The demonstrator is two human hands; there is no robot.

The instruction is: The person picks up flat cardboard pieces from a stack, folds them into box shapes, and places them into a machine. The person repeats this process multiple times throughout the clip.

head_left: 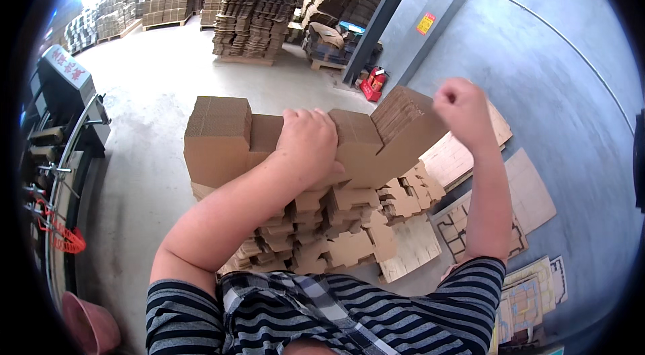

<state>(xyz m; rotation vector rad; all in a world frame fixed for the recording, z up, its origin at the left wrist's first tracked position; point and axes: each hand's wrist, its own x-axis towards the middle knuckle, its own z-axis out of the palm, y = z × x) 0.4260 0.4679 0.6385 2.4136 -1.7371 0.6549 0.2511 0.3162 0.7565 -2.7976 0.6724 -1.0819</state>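
Observation:
A thick bundle of die-cut brown cardboard blanks (363, 163) stands on edge in front of me, with notched raised parts at both ends. My left hand (309, 143) is closed over the lower middle of its top edge, fingers over the top and thumb on the near face. Just beyond the bundle's right end, my right hand (462, 113) is raised in a fist, and nothing shows in it. Below the bundle, more flat cardboard blanks (342, 251) lie in uneven piles, partly hidden by my left arm.
A black machine (67, 96) with an orange coiled hose (64, 237) stands left, above a pink bucket (91, 325). Tall cardboard stacks (252, 6) sit on pallets at the back. A red fire extinguisher (376, 79) stands by the post. Wooden boards (534, 194) lean along the right wall.

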